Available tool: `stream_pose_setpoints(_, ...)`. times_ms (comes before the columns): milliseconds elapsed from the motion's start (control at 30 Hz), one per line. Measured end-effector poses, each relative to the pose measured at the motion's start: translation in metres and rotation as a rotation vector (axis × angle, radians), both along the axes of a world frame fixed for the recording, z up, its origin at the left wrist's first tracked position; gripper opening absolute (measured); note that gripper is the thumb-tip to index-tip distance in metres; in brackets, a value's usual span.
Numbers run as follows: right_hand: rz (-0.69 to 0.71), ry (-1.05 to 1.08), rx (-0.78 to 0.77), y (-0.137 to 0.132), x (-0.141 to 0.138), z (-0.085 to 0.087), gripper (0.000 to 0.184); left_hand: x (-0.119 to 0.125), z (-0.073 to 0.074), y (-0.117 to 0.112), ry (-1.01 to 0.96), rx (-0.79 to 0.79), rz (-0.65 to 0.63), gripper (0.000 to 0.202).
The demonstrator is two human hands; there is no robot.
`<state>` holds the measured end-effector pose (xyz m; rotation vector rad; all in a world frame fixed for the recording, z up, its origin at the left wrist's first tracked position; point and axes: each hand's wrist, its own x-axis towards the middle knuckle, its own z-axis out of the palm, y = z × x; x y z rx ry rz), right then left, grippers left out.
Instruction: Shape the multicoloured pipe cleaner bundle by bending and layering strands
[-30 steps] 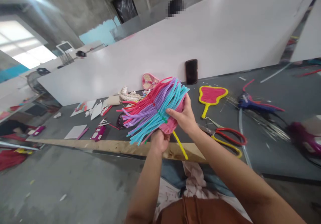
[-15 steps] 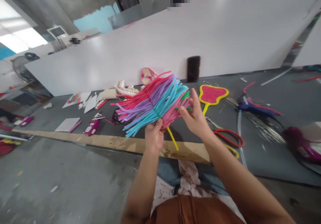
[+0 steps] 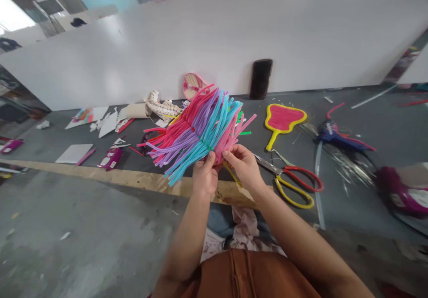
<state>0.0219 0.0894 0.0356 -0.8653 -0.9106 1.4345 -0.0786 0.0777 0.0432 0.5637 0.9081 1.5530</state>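
Observation:
Bundles of fuzzy pipe cleaners (image 3: 203, 133) in red, purple, blue and pink are tied side by side and held above the table's front edge. My left hand (image 3: 205, 176) grips them from below, thumb near the green tie on the blue bundle. Thumb and fingers of my right hand (image 3: 243, 164) pinch the lower end of the pink pipe cleaners (image 3: 230, 135). A yellow pipe cleaner (image 3: 233, 174) slants down below the bundles, partly behind the right hand. Scissors (image 3: 281, 172) with one red and one yellow handle lie just right of that hand.
A pink shape with yellow edging and handle (image 3: 285, 119) lies behind the scissors. A phone (image 3: 261, 79) leans on the white partition (image 3: 140, 57). Farther right are a blue tool (image 3: 341, 137) and silvery strands (image 3: 354, 166). Paper scraps and a purple packet (image 3: 111, 158) lie left.
My right hand has come down from beside the pink bundle's far side, its spread fingers closing at the lower pink ends. The view has tilted downward, and the scissors show fully.

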Motion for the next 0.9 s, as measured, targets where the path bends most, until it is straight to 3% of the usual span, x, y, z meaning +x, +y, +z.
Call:
stream_pose_setpoints(200, -0.008, 0.004, -0.022, -0.006, 0.000, -0.009, 0.035, 0.002, -0.002, -0.002, -0.024, -0.009, 0.019, 0.050)
stream_pose_setpoints(467, 0.057, -0.050, -0.052, -0.012, 0.012, -0.006, 0.032, -0.007, -0.008, 0.000, -0.066, -0.095, 0.008, 0.035)
stream_pose_setpoints(700, 0.003, -0.062, -0.066, -0.009, 0.009, -0.004, 0.035, 0.003, -0.007, -0.003, -0.025, -0.026, -0.012, 0.055)
stream_pose_setpoints(900, 0.015, -0.059, -0.069, -0.011, 0.008, -0.007, 0.035, 0.002, -0.010, -0.002, -0.004, -0.039, -0.001, 0.058)
